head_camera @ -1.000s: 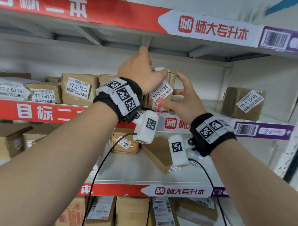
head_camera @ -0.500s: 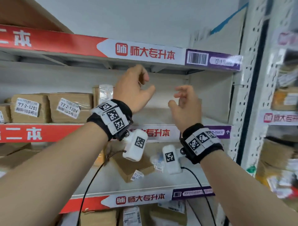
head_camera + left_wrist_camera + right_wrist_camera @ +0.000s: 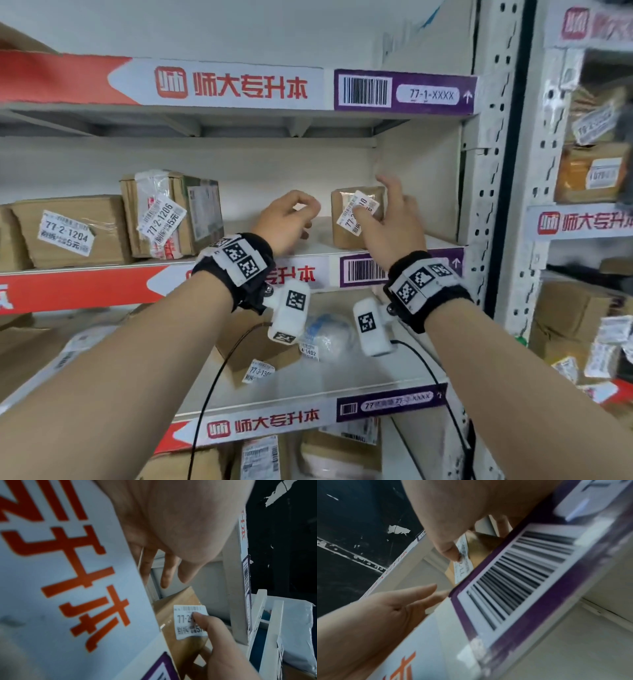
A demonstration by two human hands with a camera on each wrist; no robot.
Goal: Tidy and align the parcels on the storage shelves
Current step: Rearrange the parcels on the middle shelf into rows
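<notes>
A small brown parcel (image 3: 342,236) with a white label stands alone at the right end of the middle shelf (image 3: 102,284). My right hand (image 3: 390,219) is at its front right, thumb tip on the label and fingers spread upward past its right side. The left wrist view shows that thumb on the parcel (image 3: 180,601), and so does the right wrist view (image 3: 477,543). My left hand (image 3: 291,219) hovers just left of the parcel, fingers loosely curled and holding nothing. Parcel 77-2-1206 (image 3: 171,212) stands upright further left, next to 77-2-1204 (image 3: 68,233).
The shelf's side wall and perforated upright post (image 3: 486,171) close off the right. On the lower shelf lie a brown box (image 3: 253,346) and a white plastic bag (image 3: 325,335). A neighbouring rack (image 3: 589,171) on the right holds more parcels.
Both hands have let go of parcel 77-2-1206 and moved right along the shelf. The right thumb now touches the small parcel's label. The view has swung right.
</notes>
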